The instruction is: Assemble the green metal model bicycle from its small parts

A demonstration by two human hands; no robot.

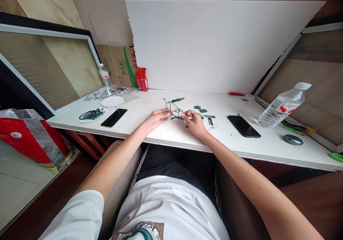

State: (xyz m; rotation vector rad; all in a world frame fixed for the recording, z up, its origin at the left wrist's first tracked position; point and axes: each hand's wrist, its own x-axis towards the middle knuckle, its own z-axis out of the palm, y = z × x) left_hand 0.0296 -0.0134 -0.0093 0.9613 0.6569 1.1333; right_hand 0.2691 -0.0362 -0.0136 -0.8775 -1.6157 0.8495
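A small, thin-framed green model that looks like a bicycle (174,107) stands at the middle of the white table, between my hands. My left hand (157,119) pinches its lower left side with thumb and fingertips. From the right, my right hand (195,123) is closed at the model's lower right end, thumb against forefinger. A curved green piece (177,118) shows just below the model, between the hands; whether it is joined on, I cannot tell. Close to my right hand lie loose green parts: small blocks (203,110) and a narrow slotted piece (211,121).
On the left are a plate of green parts (92,114), a white plate (112,101), a phone (114,117), a bottle (105,77) and a red box (142,79). On the right are another phone (243,126), a large bottle (284,106) and a mouse (293,139). A white board (214,47) stands behind.
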